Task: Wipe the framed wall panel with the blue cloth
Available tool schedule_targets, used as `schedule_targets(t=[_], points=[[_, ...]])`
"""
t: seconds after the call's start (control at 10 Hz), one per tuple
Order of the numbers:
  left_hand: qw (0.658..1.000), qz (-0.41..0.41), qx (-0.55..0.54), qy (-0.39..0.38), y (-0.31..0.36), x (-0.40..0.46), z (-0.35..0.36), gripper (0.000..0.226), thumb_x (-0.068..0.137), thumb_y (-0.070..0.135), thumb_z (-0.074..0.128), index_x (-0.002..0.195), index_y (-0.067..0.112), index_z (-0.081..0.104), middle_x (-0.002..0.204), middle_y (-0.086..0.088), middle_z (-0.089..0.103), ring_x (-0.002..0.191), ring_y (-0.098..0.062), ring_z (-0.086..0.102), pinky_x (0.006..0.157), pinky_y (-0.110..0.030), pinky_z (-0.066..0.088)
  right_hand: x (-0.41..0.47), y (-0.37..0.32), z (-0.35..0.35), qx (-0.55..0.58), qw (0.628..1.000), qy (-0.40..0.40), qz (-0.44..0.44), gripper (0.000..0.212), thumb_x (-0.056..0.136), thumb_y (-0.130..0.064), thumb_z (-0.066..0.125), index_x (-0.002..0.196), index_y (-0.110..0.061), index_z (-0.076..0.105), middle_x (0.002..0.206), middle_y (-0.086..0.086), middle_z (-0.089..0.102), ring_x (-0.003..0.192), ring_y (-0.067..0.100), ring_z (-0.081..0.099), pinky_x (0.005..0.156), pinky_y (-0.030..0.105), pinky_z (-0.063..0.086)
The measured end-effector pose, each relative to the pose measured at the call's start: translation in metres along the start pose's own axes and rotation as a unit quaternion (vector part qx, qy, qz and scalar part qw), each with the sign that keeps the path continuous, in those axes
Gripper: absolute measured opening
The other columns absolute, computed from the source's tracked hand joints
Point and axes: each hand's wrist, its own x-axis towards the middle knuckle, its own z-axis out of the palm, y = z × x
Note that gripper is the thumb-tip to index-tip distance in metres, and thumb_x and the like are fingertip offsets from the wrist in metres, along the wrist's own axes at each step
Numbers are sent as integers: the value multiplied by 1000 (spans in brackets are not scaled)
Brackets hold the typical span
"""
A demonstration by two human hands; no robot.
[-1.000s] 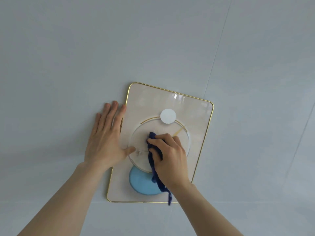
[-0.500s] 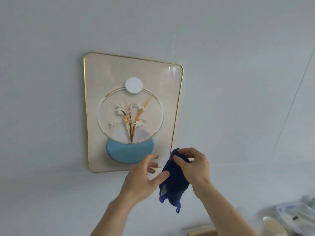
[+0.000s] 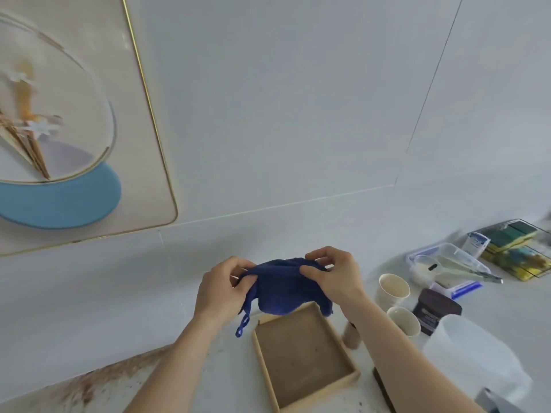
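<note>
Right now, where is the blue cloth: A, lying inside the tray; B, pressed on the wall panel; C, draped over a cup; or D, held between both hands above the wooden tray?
D: the cloth is stretched between the left hand and right hand, hanging over the tray, off the panel.

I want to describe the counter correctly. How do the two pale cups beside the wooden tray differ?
The farther cup looks larger and shows more of its wall; the nearer cup looks smaller and is partly hidden behind the right forearm. The farther cup stands closer to the clear plastic container, the nearer closer to the wooden tray. Both are cream, upright and seem empty.
</note>
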Motion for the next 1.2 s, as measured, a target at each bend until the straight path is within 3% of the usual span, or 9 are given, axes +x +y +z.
schedule_targets(t=[0.1, 0.2, 0.4, 0.5, 0.6, 0.7, 0.8, 1.0, 1.2], points=[[999, -32, 15, -15, -15, 3, 38, 21, 91, 18, 65, 91, 38, 71, 82, 16, 77, 69, -12, 73, 55, -37, 58, 5, 43, -3, -59, 998, -16, -2, 15, 81, -19, 80, 86, -33, 75, 85, -11, 76, 76, 15, 74, 67, 37, 63], [997, -49, 54, -33, -36, 0, 73, 21, 93, 23, 65, 94, 43, 62, 82, 21, 75, 69, -7, 72, 57, -33, 57, 7, 82, 2, -110, 994, -24, -3, 14, 85, -21, 76, 92, -32, 75, 88, -12, 75, 81, 15, 71, 68, 38, 61], [985, -71, 141, -67, -87, -8, 126, 20, 96, 24, 61, 103, 42, 56, 92, 20, 74, 82, -15, 71, 71, -38, 59, 8, 150, 21, -195, 977, -71, -39, 19, 91, -12, 72, 106, -23, 76, 107, -1, 72, 96, 22, 64, 79, 32, 49], [975, -59, 191, -94, -112, -13, 150, 28, 100, 27, 59, 119, 46, 55, 112, 17, 74, 98, -16, 71, 80, -37, 59, 4, 179, 31, -227, 969, -91, -43, 24, 95, -7, 65, 114, -20, 73, 113, 4, 68, 102, 26, 64, 82, 32, 51], [953, -45, 249, -169, -136, -23, 172, 53, 102, 35, 59, 151, 42, 41, 144, 12, 60, 129, -17, 60, 103, -34, 51, -2, 208, 41, -284, 945, -161, -36, 37, 99, -15, 62, 135, -24, 62, 133, 1, 61, 124, 25, 56, 96, 35, 51], [916, -33, 319, -242, -155, -33, 183, 75, 102, 45, 56, 165, 31, 18, 166, 7, 37, 150, -19, 37, 122, -34, 32, -12, 232, 45, -376, 884, -279, 7, 63, 101, -36, 60, 158, -31, 33, 169, 3, 29, 157, 31, 18, 123, 48, 31], [868, -17, 391, -305, -167, -43, 183, 83, 103, 56, 46, 168, 28, 1, 176, 3, 12, 162, -23, 10, 132, -42, 10, -22, 247, 44, -445, 831, -333, 14, 79, 101, -48, 55, 163, -32, 9, 175, 2, -4, 159, 33, -13, 129, 55, 8], [847, 12, 422, -323, -162, -48, 162, 88, 99, 69, 37, 167, 31, -4, 177, 4, -6, 163, -21, -9, 130, -48, -10, -33, 235, 44, -487, 799, -350, 35, 83, 101, -52, 55, 163, -33, 3, 173, 3, -16, 158, 34, -18, 128, 58, 9], [869, 42, 417, -263, -137, -43, 109, 93, 95, 75, 36, 166, 34, -8, 177, 5, -9, 163, -20, -13, 130, -50, -13, -42, 186, 45, -481, 817, -318, 26, 84, 98, -64, 49, 162, -36, 3, 174, 4, -15, 159, 33, -16, 129, 59, 3]])
